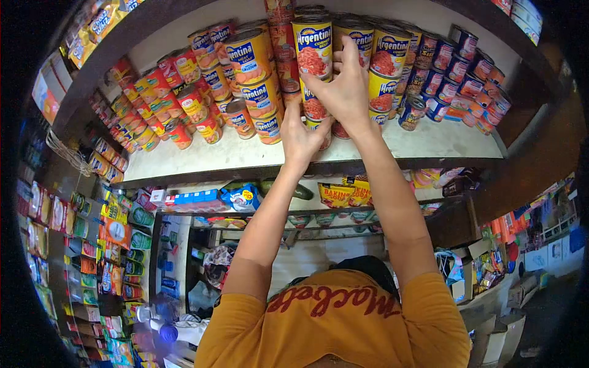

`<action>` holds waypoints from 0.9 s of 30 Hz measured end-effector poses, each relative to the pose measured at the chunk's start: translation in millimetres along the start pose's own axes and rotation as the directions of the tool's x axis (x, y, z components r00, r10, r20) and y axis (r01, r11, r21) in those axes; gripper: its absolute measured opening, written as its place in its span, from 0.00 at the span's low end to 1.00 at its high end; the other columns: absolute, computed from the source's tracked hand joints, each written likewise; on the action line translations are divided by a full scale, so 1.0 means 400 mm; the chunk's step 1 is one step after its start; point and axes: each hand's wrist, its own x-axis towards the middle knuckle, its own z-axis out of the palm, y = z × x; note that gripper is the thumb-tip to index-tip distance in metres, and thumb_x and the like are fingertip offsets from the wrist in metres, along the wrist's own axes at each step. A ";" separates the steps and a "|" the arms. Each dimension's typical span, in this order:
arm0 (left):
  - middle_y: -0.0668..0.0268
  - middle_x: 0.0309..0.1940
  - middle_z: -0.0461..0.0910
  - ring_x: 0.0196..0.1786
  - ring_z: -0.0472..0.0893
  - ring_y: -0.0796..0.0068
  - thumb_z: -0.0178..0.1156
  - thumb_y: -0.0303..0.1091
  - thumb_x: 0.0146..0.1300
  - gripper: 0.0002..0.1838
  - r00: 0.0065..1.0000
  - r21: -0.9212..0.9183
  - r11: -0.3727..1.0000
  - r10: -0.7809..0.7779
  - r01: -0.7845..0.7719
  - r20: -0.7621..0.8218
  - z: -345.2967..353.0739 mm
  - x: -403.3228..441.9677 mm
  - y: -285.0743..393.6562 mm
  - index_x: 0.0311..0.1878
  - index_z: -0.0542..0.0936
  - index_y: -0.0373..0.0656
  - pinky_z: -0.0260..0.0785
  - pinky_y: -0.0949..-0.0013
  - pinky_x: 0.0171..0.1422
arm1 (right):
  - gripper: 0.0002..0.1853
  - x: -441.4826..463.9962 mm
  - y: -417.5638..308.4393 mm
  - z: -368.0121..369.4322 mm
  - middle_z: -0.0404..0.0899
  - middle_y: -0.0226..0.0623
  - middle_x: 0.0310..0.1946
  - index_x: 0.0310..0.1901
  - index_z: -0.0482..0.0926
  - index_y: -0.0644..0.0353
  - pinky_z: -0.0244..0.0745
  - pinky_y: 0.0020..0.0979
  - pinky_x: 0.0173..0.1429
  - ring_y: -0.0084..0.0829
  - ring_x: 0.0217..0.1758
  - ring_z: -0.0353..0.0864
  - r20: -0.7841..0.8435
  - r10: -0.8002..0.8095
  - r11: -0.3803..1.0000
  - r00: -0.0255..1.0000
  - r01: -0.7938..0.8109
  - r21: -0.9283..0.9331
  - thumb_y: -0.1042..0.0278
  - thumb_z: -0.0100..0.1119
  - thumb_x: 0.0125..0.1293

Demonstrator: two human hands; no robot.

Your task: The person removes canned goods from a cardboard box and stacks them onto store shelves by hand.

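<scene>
A stack of yellow-labelled corned beef cans stands at the front of the white shelf, its top can (313, 44) upright. My right hand (345, 92) is curved around this stack near where the top can meets the one below, thumb on the left and fingers on the right. Lower down, my left hand (302, 140) wraps the same stack, thumb and fingers on either side of a lower corned beef can (315, 109). Both palms hide parts of the lower cans. Meat loaf cans (257, 98) are stacked just left of my hands.
Another corned beef stack (384, 86) rises close on the right, with small dark blue cans (446, 92) beyond. Red and yellow cans (193, 104) fill the left side. The shelf's front edge (245, 170) runs below my wrists, above baking soda pouches (336, 195).
</scene>
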 end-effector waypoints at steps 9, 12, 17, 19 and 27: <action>0.47 0.44 0.78 0.47 0.80 0.50 0.74 0.36 0.45 0.32 1.000 -0.038 0.999 0.021 -0.021 -0.003 0.009 0.000 -0.015 0.52 0.72 0.32 0.71 0.57 0.53 | 0.45 -0.002 0.002 0.001 0.78 0.55 0.44 0.63 0.57 0.73 0.80 0.35 0.46 0.39 0.45 0.83 0.008 0.023 0.999 1.000 -0.022 -0.028 0.69 0.75 0.47; 0.46 0.46 0.78 0.49 0.79 0.49 0.73 0.37 0.46 0.33 1.000 -0.067 0.998 0.014 -0.014 0.009 0.008 0.000 -0.013 0.54 0.72 0.32 0.71 0.57 0.54 | 0.44 -0.008 0.014 0.002 0.78 0.52 0.44 0.64 0.57 0.73 0.80 0.32 0.45 0.35 0.45 0.83 0.042 0.094 0.993 0.995 -0.097 0.069 0.70 0.74 0.49; 0.44 0.47 0.77 0.51 0.78 0.48 0.74 0.39 0.45 0.36 0.999 -0.034 0.999 -0.035 0.036 0.034 0.012 -0.004 -0.023 0.55 0.71 0.30 0.70 0.56 0.56 | 0.44 -0.021 0.006 -0.003 0.78 0.49 0.42 0.64 0.56 0.73 0.80 0.30 0.44 0.32 0.44 0.82 0.056 0.156 0.982 0.986 -0.161 0.094 0.71 0.74 0.50; 0.44 0.48 0.77 0.51 0.78 0.48 0.75 0.39 0.42 0.40 0.998 -0.029 0.999 -0.023 0.025 0.054 0.016 0.004 -0.042 0.57 0.69 0.29 0.70 0.56 0.57 | 0.44 -0.022 0.009 -0.002 0.78 0.48 0.42 0.64 0.57 0.72 0.80 0.29 0.44 0.31 0.44 0.82 0.045 0.142 0.986 0.989 -0.146 0.083 0.71 0.74 0.49; 0.46 0.45 0.78 0.50 0.78 0.46 0.72 0.30 0.37 0.36 0.981 -0.053 0.995 -0.072 0.083 0.182 0.002 -0.001 -0.027 0.53 0.70 0.33 0.71 0.53 0.55 | 0.43 -0.019 0.024 0.009 0.78 0.47 0.34 0.59 0.63 0.68 0.76 0.40 0.39 0.42 0.35 0.81 -0.039 0.121 0.990 0.992 -0.117 0.079 0.62 0.75 0.43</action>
